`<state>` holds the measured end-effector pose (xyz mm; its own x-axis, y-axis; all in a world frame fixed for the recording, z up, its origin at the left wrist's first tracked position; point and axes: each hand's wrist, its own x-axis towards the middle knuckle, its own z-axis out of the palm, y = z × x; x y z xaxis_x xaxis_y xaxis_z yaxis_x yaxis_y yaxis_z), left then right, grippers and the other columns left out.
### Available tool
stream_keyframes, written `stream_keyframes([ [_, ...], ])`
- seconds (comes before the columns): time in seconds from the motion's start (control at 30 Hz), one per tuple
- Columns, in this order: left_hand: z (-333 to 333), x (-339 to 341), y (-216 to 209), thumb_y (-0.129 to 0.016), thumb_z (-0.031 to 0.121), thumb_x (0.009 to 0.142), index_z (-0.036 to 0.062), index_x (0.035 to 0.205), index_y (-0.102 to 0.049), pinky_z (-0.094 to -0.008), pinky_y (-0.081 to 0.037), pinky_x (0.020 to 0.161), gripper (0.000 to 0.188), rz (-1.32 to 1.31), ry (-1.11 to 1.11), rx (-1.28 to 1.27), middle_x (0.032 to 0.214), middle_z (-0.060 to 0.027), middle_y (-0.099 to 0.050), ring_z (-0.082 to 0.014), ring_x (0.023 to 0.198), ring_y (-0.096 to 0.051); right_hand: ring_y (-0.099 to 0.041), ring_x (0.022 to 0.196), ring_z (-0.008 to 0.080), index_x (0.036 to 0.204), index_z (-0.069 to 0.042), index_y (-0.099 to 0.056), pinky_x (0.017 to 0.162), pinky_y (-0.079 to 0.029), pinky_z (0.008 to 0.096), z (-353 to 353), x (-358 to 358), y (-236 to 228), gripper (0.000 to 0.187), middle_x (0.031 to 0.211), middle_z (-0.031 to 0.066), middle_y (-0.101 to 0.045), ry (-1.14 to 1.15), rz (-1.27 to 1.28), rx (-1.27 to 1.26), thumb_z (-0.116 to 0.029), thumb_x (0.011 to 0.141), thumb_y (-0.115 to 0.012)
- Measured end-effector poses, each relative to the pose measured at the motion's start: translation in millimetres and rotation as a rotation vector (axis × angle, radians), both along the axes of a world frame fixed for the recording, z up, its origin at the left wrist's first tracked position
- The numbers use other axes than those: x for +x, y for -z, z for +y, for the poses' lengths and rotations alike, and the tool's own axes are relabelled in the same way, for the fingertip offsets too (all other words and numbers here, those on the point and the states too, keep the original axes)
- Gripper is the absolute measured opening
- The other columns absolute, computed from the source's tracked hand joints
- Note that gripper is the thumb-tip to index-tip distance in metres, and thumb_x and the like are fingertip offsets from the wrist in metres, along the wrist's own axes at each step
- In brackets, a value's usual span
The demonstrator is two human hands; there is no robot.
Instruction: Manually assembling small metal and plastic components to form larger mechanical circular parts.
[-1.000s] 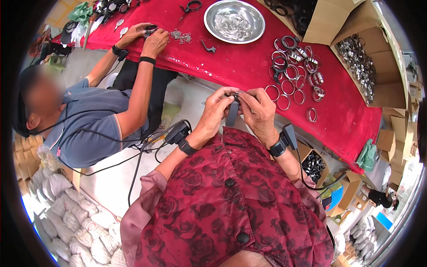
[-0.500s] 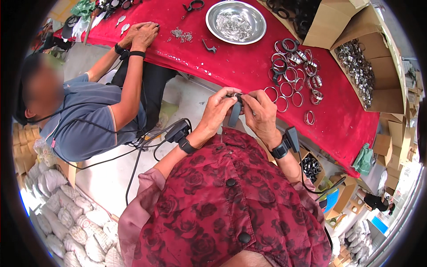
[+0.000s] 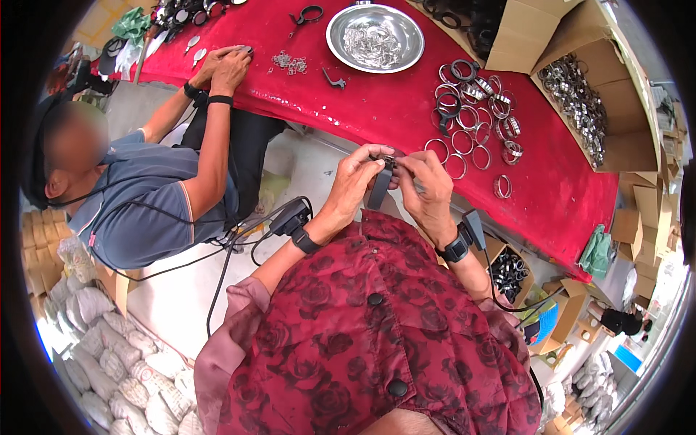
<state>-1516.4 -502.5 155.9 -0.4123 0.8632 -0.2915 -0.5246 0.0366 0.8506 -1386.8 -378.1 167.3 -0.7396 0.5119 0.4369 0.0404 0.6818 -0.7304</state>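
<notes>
In front of the table's near edge, my left hand [image 3: 351,187] is closed in a pinch on a small dark part with a flat grey handle [image 3: 378,190]. The handle hangs down below the fingertips. Close against its right side is my right hand [image 3: 431,190], fingers bent together at the top of the part. Whatever these fingertips grip is too small to make out. Beyond my hands, steel ring bands [image 3: 462,142] lie loose on the red cloth, with a few black rings [image 3: 464,70] among them.
On the red-covered table [image 3: 391,109] stands a steel bowl [image 3: 418,45] of small metal pieces. Left of it are a heap of tiny metal parts [image 3: 291,64] and a black handled ring [image 3: 310,13]. Cardboard boxes [image 3: 629,130] line the right. A co-worker [image 3: 156,203] sits at left; cables trail nearby.
My right hand's fingers have shifted slightly at the dark part, and the grey handle has tilted a little to the left. The whole view has shifted slightly.
</notes>
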Motion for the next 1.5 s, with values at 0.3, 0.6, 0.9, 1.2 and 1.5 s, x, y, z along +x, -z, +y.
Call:
stream_keyframes([
  [0.3,-2,15,-9,-0.053,0.016,0.102,-0.0012,0.135,-0.057,-0.0384,-0.062,0.085,0.037,-0.092,0.107,0.021,0.108,-0.0204,-0.073,-0.0258,0.090,-0.074,-0.043,0.143,0.0241,0.158,-0.007,-0.043,0.117,-0.040,0.0448,-14,53,39,0.071,0.153,0.0121,-0.048,-0.033,0.171,-1.361,-0.046,0.104,-0.065],
  [0.6,5,63,-28,-0.056,0.015,0.101,-0.0032,0.135,-0.053,-0.0345,-0.062,0.081,0.038,-0.042,0.330,-0.019,0.107,-0.0219,-0.072,-0.0247,0.089,-0.074,-0.059,0.095,0.0138,0.158,-0.009,-0.036,0.080,-0.055,0.0362,-51,94,41,0.064,0.110,0.0009,-0.058,-0.068,0.742,-1.744,-0.042,0.109,-0.059],
  [0.9,20,153,-40,-0.054,0.016,0.102,-0.0001,0.135,-0.055,-0.0319,-0.062,0.082,0.036,0.046,0.625,-0.056,0.106,-0.0204,-0.073,-0.0232,0.087,-0.074,-0.057,0.091,0.0116,0.156,-0.008,-0.037,0.078,-0.050,0.0296,-85,187,41,0.061,0.103,0.0018,-0.057,0.075,0.974,-1.617,-0.042,0.110,-0.057],
  [1.2,20,245,-43,-0.058,0.020,0.101,-0.0015,0.133,-0.054,-0.0338,-0.061,0.082,0.039,0.018,1.158,-0.079,0.107,-0.0214,-0.073,-0.0245,0.090,-0.074,-0.057,0.097,0.0126,0.155,-0.008,-0.038,0.086,-0.050,0.0321,-176,267,35,0.061,0.113,0.0021,-0.061,0.501,1.329,-1.359,-0.041,0.109,-0.059],
  [1.5,-48,324,-38,-0.055,0.017,0.103,-0.0009,0.133,-0.056,-0.0347,-0.062,0.082,0.035,-0.017,1.645,-0.150,0.106,-0.0223,-0.074,-0.0249,0.088,-0.075,-0.059,0.092,0.0065,0.152,-0.011,-0.043,0.084,-0.053,0.0301,-313,298,21,0.053,0.103,-0.0021,-0.059,0.884,1.583,-1.120,-0.040,0.110,-0.056],
])
